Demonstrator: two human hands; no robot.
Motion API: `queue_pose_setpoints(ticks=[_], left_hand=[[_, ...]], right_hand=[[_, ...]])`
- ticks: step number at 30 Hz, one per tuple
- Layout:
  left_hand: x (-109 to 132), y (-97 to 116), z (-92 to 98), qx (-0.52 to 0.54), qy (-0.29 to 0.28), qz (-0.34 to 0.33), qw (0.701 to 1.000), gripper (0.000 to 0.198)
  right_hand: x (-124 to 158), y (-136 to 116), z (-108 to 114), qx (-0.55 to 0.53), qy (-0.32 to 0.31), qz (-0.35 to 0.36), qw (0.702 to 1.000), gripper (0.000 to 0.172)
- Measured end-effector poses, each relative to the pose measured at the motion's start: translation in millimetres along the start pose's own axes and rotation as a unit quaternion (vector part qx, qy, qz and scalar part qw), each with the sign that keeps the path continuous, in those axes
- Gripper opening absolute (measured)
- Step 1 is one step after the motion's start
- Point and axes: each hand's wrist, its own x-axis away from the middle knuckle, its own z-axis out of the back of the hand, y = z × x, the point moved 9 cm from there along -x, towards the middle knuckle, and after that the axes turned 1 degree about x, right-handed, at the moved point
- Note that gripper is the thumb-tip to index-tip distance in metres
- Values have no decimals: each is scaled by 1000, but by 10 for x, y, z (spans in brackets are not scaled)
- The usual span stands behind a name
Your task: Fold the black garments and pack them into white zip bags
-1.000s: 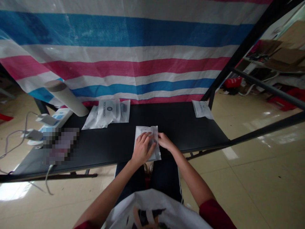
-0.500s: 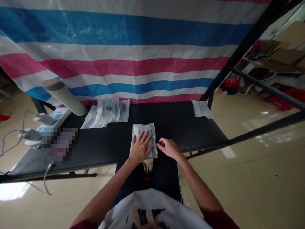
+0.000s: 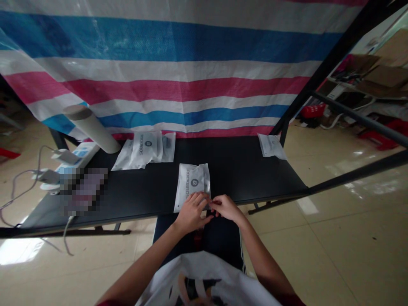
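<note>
A white printed plastic pouch (image 3: 192, 183) lies flat on the black table (image 3: 242, 170) near its front edge. My left hand (image 3: 190, 211) rests on the pouch's near end, fingers curled and pinching its lower right corner. My right hand (image 3: 227, 208) meets it at that same corner, fingers closed in a pinch on the pouch's edge. What lies inside the pouch is hidden.
A pile of similar white pouches (image 3: 145, 148) lies at the back left, one single pouch (image 3: 270, 146) at the back right. A cardboard tube (image 3: 91, 128) leans at the left beside a power strip with plugs (image 3: 63, 165). A striped tarp (image 3: 178, 68) hangs behind.
My left hand slid off the pouch's middle down to its near end, uncovering the print. My right hand came in to the lower right corner, and both now pinch there.
</note>
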Motion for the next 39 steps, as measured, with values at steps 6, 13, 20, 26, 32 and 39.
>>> queue_pose_setpoints(ticks=[6,13,20,26,32,39], left_hand=[[7,-87,-19,20,33,1,999,16],[-1,26,11,44,48,0,998,24],[212,206,96,104,86,22,991,19],[387,260,141,106,65,32,992,21],[476,48,269,35,52,60,996,11],[841,-515,588,-71,46,131,988,53]], right_hand=[[-1,-76,-4,-102,24,-14,994,28],[-170,-26,115,-100,123,-22,987,30],[-578,-162,375,-82,168,3,982,35],[-772,-192,570,-61,223,7,973,43],[-733,-350,423,0,241,48,969,43],[-775,-484,-320,-110,105,43,987,35]])
